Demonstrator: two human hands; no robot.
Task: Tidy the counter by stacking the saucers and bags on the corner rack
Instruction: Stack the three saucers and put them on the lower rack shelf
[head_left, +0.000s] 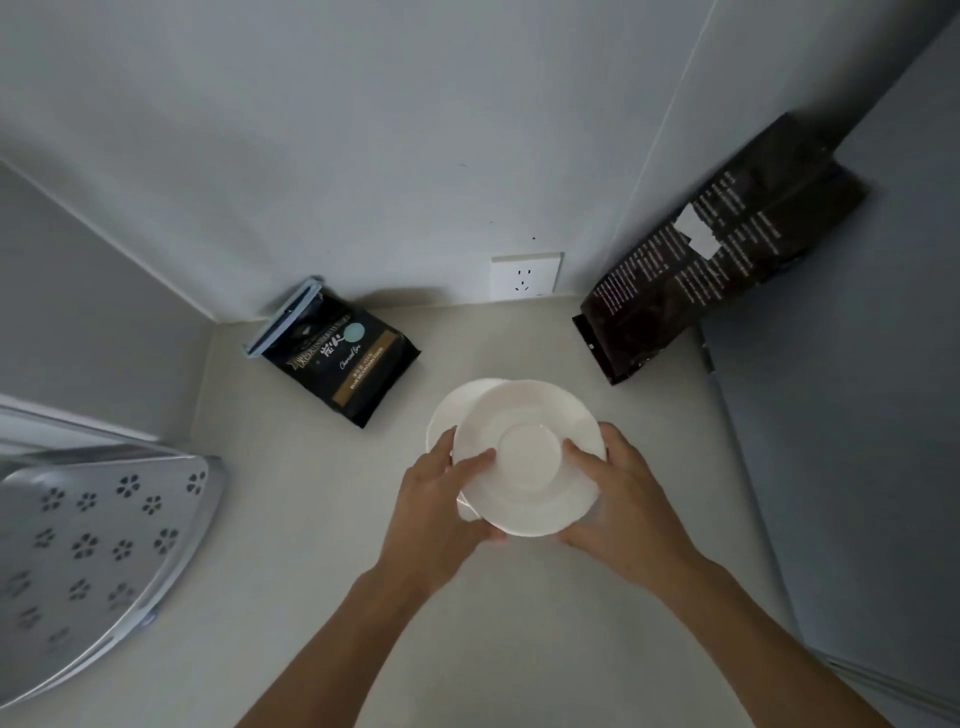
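Observation:
Two white saucers overlap above the middle of the counter: the top saucer (530, 457) lies over a lower saucer (457, 410) that peeks out at the upper left. My left hand (436, 504) grips their left edge and my right hand (623, 493) grips the right edge of the top saucer. A black coffee bag with a blue clip (335, 353) lies flat near the back wall. A larger dark bag (717, 254) leans upright against the right wall. The metal corner rack (98, 545), with a perforated shelf, sits at the left.
A white wall socket (525, 276) is set in the back wall just above the beige counter (322, 545). A grey panel (857, 467) bounds the counter on the right, and walls close the back and left.

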